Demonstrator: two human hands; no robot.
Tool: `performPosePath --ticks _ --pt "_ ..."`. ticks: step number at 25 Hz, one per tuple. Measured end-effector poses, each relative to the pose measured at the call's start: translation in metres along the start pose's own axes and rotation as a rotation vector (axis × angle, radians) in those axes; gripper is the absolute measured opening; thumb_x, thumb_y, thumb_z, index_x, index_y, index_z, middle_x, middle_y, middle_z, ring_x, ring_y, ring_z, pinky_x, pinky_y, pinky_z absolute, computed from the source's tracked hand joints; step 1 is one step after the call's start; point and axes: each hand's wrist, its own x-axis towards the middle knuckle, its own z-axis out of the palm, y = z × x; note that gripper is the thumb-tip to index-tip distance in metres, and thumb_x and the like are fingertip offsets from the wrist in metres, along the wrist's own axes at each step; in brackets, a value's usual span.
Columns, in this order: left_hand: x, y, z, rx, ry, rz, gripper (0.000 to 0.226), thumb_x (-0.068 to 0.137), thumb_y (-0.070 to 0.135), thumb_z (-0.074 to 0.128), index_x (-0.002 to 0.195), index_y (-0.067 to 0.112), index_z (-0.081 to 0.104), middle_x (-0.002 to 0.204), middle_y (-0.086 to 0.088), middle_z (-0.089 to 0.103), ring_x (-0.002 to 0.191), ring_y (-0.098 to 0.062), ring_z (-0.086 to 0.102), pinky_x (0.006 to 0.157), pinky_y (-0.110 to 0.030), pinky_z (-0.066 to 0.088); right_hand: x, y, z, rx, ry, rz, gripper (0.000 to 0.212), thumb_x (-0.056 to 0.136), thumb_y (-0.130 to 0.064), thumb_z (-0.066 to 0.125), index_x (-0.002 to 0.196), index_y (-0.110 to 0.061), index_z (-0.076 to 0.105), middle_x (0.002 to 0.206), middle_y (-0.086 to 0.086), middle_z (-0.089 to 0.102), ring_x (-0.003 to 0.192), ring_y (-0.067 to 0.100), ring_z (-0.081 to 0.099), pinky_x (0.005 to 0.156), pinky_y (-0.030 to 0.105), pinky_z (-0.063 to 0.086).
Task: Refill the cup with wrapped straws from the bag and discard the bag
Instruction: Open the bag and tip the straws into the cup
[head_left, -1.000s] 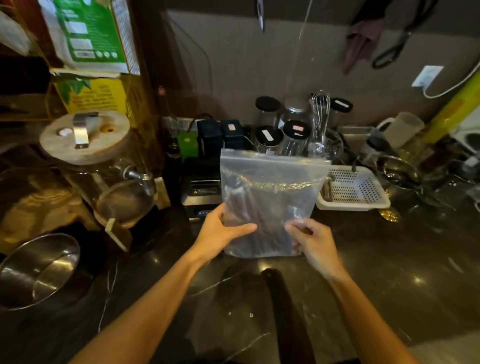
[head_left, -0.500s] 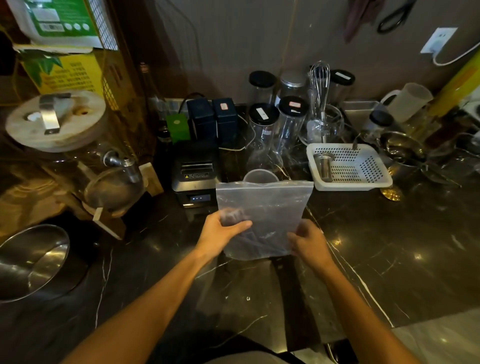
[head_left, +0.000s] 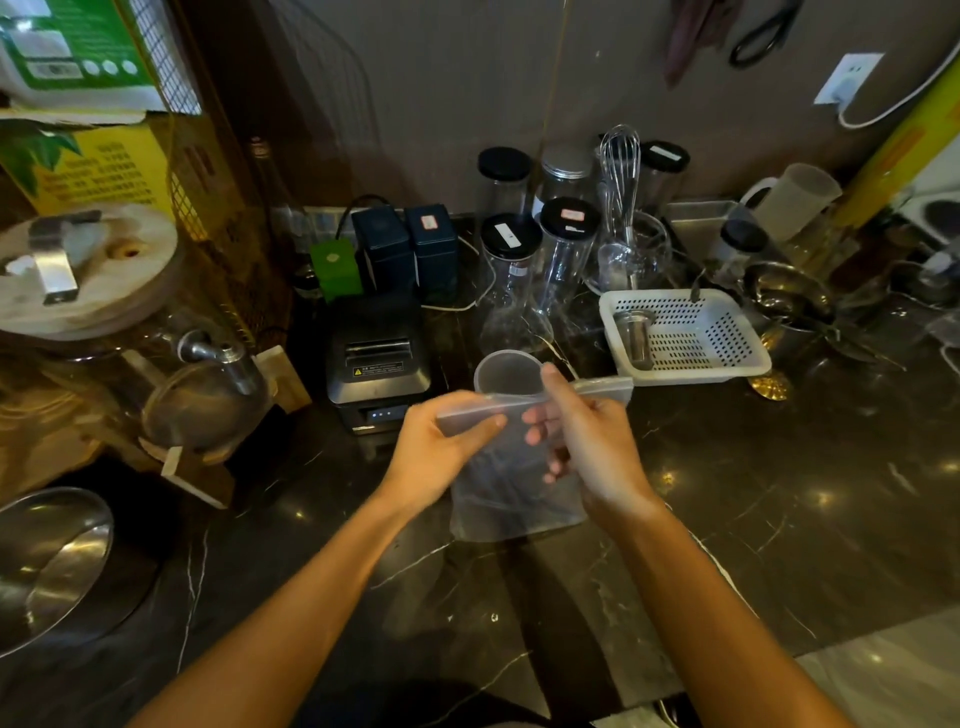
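Both forearms are bare to each hand (head_left: 441, 447), no sleeves visible.

clear bag (head_left: 511, 499), black veined counter (head_left: 779, 509)

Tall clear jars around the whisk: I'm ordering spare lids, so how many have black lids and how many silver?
Tall clear jars with black lids: 4
Tall clear jar with a silver lid: 1
Total: 5
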Motion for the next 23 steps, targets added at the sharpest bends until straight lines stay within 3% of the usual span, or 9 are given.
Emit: performPosePath --ticks 3,7,12,18,23 --pt "0.005 0.008 -0.006 0.070 -0.067 0.017 0.015 0.092 0.005 0.072 0.104 0.010 0.078 0.098 -0.012 0.079 0.091 -0.027 0.078 0.080 -0.038 0.064 0.004 0.000 0.000 0.055 0.013 0.046 0.031 0.101 -0.032 0.063 0.092 -0.005 0.075 0.072 0.005 0.071 0.043 0.010 0.053 0.042 0.022 0.045" --pt "0.007 0.015 -0.007 0.115 -0.068 0.019 0.014 0.092 0.010 0.071 0.102 0.018 0.079 0.099 0.000 0.080 0.097 -0.015 0.076 0.088 -0.031 0.061 0.006 -0.001 0.001 0.037 -0.024 0.100 0.020 0.099 -0.021 0.062 0.092 -0.007 0.073 0.070 0.002 0.069 0.047 0.010 0.052 0.045 0.023 0.045" --pt "0.016 0.030 -0.004 0.373 -0.186 0.066 0.016 0.098 0.020 0.067 0.102 0.017 0.082 0.095 0.005 0.081 0.091 -0.007 0.076 0.086 -0.028 0.060 0.011 0.005 0.001 0.076 0.017 0.075 0.024 0.095 -0.010 0.062 0.071 -0.011 0.065 0.056 0.001 0.052 0.040 0.009 0.042 0.043 0.026 0.039" --pt "0.025 0.042 0.004 0.619 -0.224 0.106 0.015 0.096 0.028 0.069 0.104 0.026 0.082 0.095 0.017 0.080 0.088 0.007 0.073 0.086 -0.033 0.062 0.012 0.007 -0.005 0.060 0.065 0.035 0.025 0.096 -0.012 0.063 0.071 -0.012 0.062 0.053 -0.001 0.049 0.043 0.009 0.043 0.044 0.026 0.038" --pt "0.037 0.051 0.015 0.678 -0.328 0.114 0.017 0.097 0.026 0.067 0.097 0.028 0.083 0.085 0.015 0.079 0.075 0.000 0.071 0.071 -0.025 0.057 0.011 0.005 -0.011 0.034 -0.038 0.008 0.027 0.099 -0.018 0.065 0.073 -0.012 0.066 0.055 -0.001 0.052 0.042 0.009 0.042 0.046 0.027 0.039"
